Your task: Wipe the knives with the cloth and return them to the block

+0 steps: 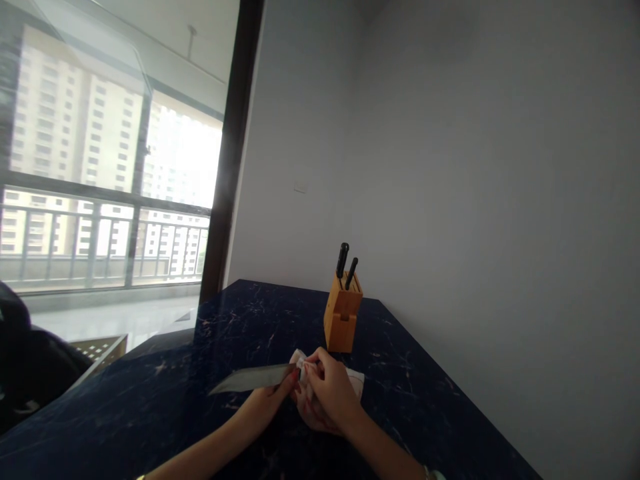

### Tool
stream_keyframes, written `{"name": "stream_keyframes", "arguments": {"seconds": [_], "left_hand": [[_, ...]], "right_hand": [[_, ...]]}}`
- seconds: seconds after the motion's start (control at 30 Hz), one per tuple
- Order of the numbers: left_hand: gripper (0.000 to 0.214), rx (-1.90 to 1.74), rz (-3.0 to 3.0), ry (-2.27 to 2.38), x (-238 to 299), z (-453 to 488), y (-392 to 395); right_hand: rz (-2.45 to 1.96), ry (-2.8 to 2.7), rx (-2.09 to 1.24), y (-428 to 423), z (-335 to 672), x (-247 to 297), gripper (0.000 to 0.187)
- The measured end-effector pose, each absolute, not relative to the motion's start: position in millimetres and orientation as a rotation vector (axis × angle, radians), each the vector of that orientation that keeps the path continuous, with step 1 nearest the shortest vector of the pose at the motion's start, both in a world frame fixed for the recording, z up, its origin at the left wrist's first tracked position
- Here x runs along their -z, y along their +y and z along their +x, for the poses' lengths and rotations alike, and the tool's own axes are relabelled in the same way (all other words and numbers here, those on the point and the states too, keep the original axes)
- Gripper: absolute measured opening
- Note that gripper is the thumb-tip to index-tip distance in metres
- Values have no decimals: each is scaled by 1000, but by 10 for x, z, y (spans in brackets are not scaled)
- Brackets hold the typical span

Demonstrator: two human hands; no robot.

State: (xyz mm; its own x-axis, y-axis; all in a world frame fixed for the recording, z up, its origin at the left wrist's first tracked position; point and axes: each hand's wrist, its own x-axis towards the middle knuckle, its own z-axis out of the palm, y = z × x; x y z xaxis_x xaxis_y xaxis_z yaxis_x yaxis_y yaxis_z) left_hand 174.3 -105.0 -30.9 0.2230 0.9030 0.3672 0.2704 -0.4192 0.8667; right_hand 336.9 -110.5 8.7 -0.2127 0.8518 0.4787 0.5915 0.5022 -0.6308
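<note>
A knife (250, 379) is held level over the dark marbled table (425, 400), its grey blade pointing left. My left hand (273, 399) is closed around the knife's handle end, thumb near the base of the blade. My right hand (330, 390) lies over it, fingers pinched on a white cloth (356, 383) that is bunched against the blade's base. The knife's handle is hidden under both hands and the cloth.
A wooden knife block (342, 319) with two black-handled knives (343, 259) stands just behind my hands, near the grey wall (475, 200). A large window with a balcony railing (100, 220) is on the left. A dark object (25, 367) sits at the lower left.
</note>
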Motion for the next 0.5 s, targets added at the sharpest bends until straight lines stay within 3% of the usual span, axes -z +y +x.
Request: {"name": "stream_keyframes", "arguments": {"seconds": [0.3, 0.5], "left_hand": [[38, -1296, 1751, 1116, 280, 1759, -1059], [41, -1275, 1732, 1186, 289, 1744, -1066]], "right_hand": [[-1330, -1991, -227, -1024, 3462, -115, 14], [-1297, -1968, -300, -1020, 3476, -79, 14]]}}
